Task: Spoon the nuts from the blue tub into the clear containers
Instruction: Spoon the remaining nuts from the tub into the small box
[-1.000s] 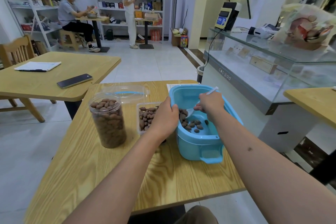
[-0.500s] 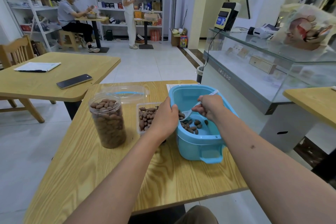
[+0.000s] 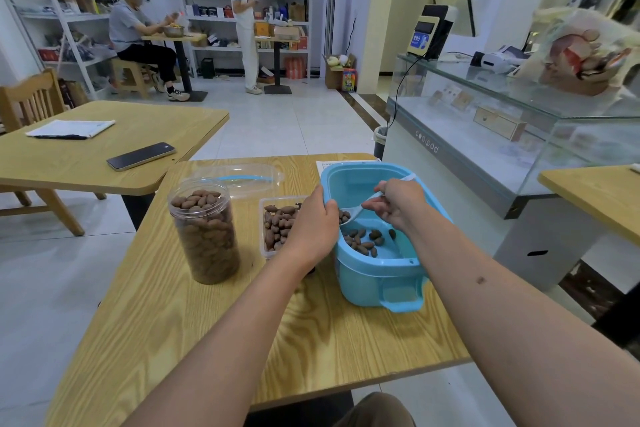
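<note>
Wooden table (image 3: 194,329) in a shop carries the work: the left hand (image 3: 311,229) grips the rim of the blue tub (image 3: 377,277), and the right hand (image 3: 401,204) pinches a white spoon (image 3: 356,212) loaded with nuts (image 3: 363,241). These nuts look light, hard and ready to roll, so I judge the spoon should stay level, held by its handle. Just left stand the shallow clear box (image 3: 266,218) and the full jar (image 3: 206,232).

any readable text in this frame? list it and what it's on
"coolpad": pale letters on the grey front band of the glass display counter.
Blue screen of the yellow payment terminal: characters too blurred to read.
White paper sheet on the far wooden table, shelf boxes: too small to read.
</note>
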